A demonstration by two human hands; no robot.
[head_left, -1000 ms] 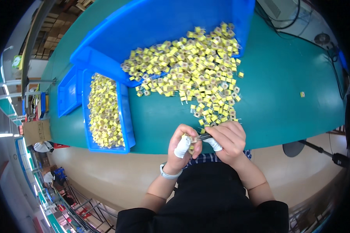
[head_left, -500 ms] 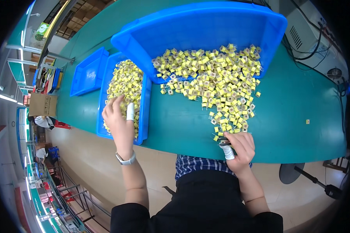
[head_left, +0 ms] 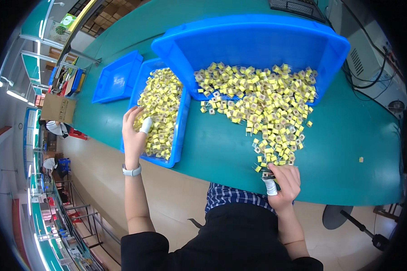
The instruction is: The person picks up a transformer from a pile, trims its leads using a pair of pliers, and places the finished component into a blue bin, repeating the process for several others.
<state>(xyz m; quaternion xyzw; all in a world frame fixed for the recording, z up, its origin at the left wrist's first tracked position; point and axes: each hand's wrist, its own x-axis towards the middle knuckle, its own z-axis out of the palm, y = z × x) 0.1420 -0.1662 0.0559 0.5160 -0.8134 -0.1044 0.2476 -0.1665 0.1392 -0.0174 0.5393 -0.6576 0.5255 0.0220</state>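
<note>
Small yellow electronic components with metal pins (head_left: 276, 113) spill in a heap from a large blue bin (head_left: 253, 38) tipped on its side. My right hand (head_left: 286, 184) is at the heap's near end, by the table edge. Its thumb, wrapped in white, and its fingers pinch a small dark thing (head_left: 267, 177) too hidden to name. My left hand (head_left: 134, 133) is over the left side of a shallower blue bin (head_left: 178, 135) filled with the same yellow components (head_left: 160, 104). Its white-wrapped thumb and its fingers are apart, with nothing seen between them.
A shallow blue tray (head_left: 115, 80) lies left of the filled bin on the green table (head_left: 221, 149). One loose component (head_left: 361, 159) is at the right. A keyboard (head_left: 298, 8), a light-coloured machine (head_left: 364, 58) and cables stand at the far right. People sit far left.
My left hand has moved left across the filled bin toward its left rim, fingers still apart. My right hand keeps its pinch by the heap. The whole view has shifted slightly.
</note>
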